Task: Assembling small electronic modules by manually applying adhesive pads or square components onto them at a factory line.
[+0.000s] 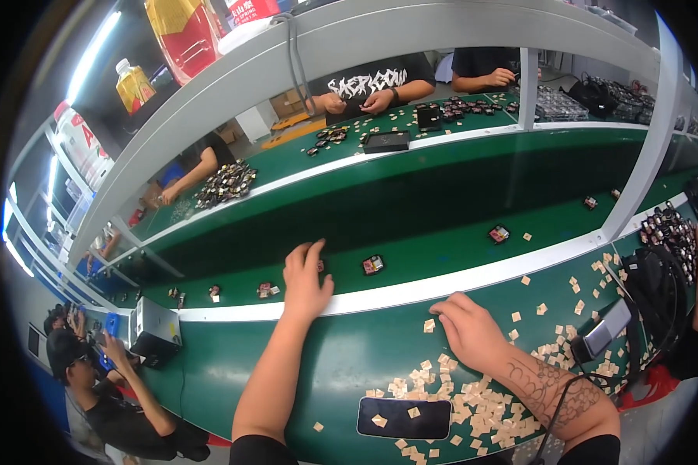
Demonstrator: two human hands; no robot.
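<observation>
Tattooed right forearm (554,387) | left hand (306,280) at dark device (321,266) | long axis hidden

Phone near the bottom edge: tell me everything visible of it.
The phone is a dark round-cornered slab with a thin light rim, its glossy screen up and unlit. It lies flat crosswise on the green table, two pale squares on it, others crowding its right end. Left hand and right hand are off it.

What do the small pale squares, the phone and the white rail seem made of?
Pale squares: likely paper or film, thin and flat; finish unclear. Phone: probably glass-faced, dark and smooth. White rail: perhaps painted metal or plastic, pale and smooth.
</observation>
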